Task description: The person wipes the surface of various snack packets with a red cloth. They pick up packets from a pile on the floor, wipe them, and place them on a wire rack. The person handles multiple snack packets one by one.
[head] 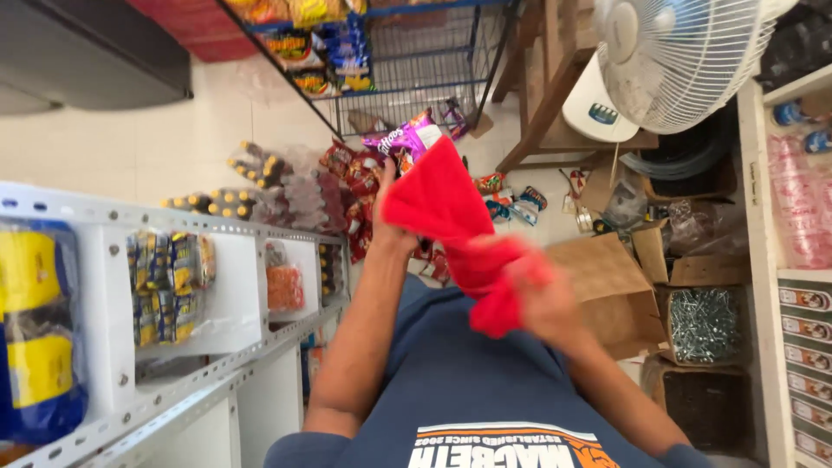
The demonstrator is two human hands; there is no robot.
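Red cloth (pixel 451 230) stretches slantwise between both hands: left hand (pixel 387 204) fingers clamped on its upper end, right hand (pixel 546 303) gripping the lower.

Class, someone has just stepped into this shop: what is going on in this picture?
A person in a navy shirt holds a red cloth stretched between both hands. The left hand grips its upper end, along with a purple snack bag. The right hand, blurred, clutches the bunched lower end. White metal shelves with packaged goods stand alongside; snack packets, cardboard boxes and a white fan lie beyond.
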